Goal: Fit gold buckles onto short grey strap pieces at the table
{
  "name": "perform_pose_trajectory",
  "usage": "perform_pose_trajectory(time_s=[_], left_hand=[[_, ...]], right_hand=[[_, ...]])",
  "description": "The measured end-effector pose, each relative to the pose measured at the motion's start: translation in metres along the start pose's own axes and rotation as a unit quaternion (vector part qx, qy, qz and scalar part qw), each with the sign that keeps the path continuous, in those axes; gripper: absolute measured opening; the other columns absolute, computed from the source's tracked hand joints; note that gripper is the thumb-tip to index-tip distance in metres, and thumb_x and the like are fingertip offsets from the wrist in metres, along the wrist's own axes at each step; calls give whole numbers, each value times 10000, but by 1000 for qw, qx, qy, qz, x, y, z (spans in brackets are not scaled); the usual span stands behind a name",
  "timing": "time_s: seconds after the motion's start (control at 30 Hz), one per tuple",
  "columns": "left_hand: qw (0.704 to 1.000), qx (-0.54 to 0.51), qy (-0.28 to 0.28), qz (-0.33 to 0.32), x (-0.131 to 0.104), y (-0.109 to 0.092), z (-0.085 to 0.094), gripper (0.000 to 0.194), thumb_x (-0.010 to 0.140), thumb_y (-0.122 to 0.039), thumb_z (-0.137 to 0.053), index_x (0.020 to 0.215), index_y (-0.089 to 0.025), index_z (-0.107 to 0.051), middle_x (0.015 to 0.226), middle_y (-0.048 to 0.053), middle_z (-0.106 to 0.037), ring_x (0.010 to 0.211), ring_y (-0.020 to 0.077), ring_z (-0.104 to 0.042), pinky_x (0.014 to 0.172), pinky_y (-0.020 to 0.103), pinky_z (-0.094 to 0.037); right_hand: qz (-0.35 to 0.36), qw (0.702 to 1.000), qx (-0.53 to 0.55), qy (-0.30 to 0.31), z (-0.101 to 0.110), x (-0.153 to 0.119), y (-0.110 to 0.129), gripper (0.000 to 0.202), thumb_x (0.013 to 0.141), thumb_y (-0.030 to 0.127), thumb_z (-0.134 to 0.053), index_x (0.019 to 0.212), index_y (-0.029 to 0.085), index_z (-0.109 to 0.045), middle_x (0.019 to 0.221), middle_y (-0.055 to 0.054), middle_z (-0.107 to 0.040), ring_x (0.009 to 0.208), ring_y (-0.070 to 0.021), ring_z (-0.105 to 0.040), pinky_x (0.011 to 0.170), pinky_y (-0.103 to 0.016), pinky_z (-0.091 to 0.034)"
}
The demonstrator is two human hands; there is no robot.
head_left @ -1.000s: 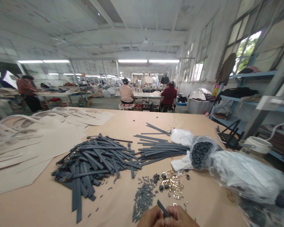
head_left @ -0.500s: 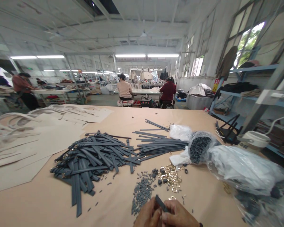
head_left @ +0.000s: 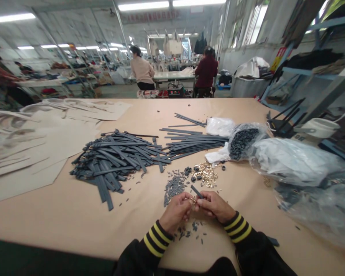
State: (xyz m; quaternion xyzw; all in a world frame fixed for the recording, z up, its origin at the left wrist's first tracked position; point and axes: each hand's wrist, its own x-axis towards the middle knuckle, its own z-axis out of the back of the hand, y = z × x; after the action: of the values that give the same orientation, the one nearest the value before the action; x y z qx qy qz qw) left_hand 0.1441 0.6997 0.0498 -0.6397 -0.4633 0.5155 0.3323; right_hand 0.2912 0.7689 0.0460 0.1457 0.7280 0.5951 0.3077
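Note:
My left hand (head_left: 176,212) and my right hand (head_left: 215,206) meet low in the middle, just above the tan table (head_left: 60,214). My right hand pinches a short dark grey strap (head_left: 196,191) that points up and left. My left fingers pinch a small gold buckle (head_left: 189,199) at the strap's near end. Just beyond my hands lie a heap of small grey loops (head_left: 174,186) and a cluster of gold buckles (head_left: 205,174). Both sleeves are black with yellow stripes.
A big pile of grey straps (head_left: 115,159) lies left of centre, with a neater bundle (head_left: 189,143) behind. Plastic bags (head_left: 290,161) crowd the right side; beige cut sheets (head_left: 31,145) cover the left. Two seated people (head_left: 174,71) work at a far table.
The view has tilted down, so my hands and sleeves sit higher in frame. The hands still hold the strap, and a gold buckle now shows between the fingers.

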Motion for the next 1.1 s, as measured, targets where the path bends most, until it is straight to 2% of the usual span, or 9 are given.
perform_pose_trajectory(time_s=[0.13, 0.3, 0.53, 0.63, 0.73, 0.87, 1.0, 1.1], left_hand=[[997, 78, -13, -11, 6, 9, 1, 96, 689, -251, -479, 674, -158, -462, 392, -96, -376, 326, 41, -300, 352, 166, -257], [990, 136, -16, -31, 9, 16, 2, 136, 729, -268, -467, 674, -145, -479, 416, -87, -383, 339, 34, -304, 354, 161, -230], [1000, 3, -22, -20, 4, 13, -2, 246, 746, -398, -501, 775, -162, -437, 614, -43, -522, 445, 53, -467, 422, 177, -384], [997, -49, -49, -21, 5, 12, -4, 260, 731, -389, -530, 739, -160, -405, 650, -9, -583, 492, 69, -519, 461, 191, -422], [994, -70, -76, -23, 5, 10, -6, 254, 707, -349, -578, 729, -144, -428, 596, -3, -594, 480, 67, -516, 467, 181, -418], [988, -133, -77, -16, 2, 5, -6, 244, 664, -296, -640, 748, -125, -489, 660, 12, -613, 596, 93, -578, 549, 184, -439], [989, -126, -70, -27, 2, 3, -3, 200, 686, -278, -624, 751, -119, -521, 668, 3, -608, 592, 83, -569, 583, 192, -443], [992, -85, -84, -39, 2, 0, 1, 195, 673, -275, -633, 744, -122, -536, 639, -15, -586, 541, 69, -529, 533, 189, -433]], right_hand=[[21, 998, -35, -48, 0, 2, -2, 263, 733, 407, -551, 780, 153, -500, 599, 44, -526, 364, -22, -325, 337, -141, -241], [42, 988, -133, -64, 2, 4, -8, 246, 748, 378, -540, 666, 152, -486, 545, 42, -470, 417, -49, -381, 365, -153, -270], [57, 984, -134, -102, 1, 5, -8, 264, 771, 404, -508, 691, 156, -472, 543, 55, -433, 391, -44, -357, 360, -164, -270], [63, 985, -124, -101, -2, 7, -9, 274, 767, 413, -513, 690, 155, -462, 548, 52, -451, 393, -44, -355, 365, -168, -271], [72, 982, -136, -111, -4, 9, -11, 272, 770, 405, -510, 671, 158, -451, 539, 52, -455, 400, -50, -357, 376, -177, -278], [99, 967, -182, -152, -6, 8, -7, 250, 768, 371, -521, 654, 157, -461, 553, 43, -450, 487, -77, -410, 454, -194, -334], [114, 956, -228, -146, -7, 4, 0, 241, 772, 355, -519, 648, 151, -486, 585, 25, -473, 554, -97, -438, 523, -213, -362], [109, 970, -181, -119, -6, 2, 0, 206, 790, 356, -492, 776, 151, -504, 655, 15, -509, 532, -84, -427, 495, -206, -358]])
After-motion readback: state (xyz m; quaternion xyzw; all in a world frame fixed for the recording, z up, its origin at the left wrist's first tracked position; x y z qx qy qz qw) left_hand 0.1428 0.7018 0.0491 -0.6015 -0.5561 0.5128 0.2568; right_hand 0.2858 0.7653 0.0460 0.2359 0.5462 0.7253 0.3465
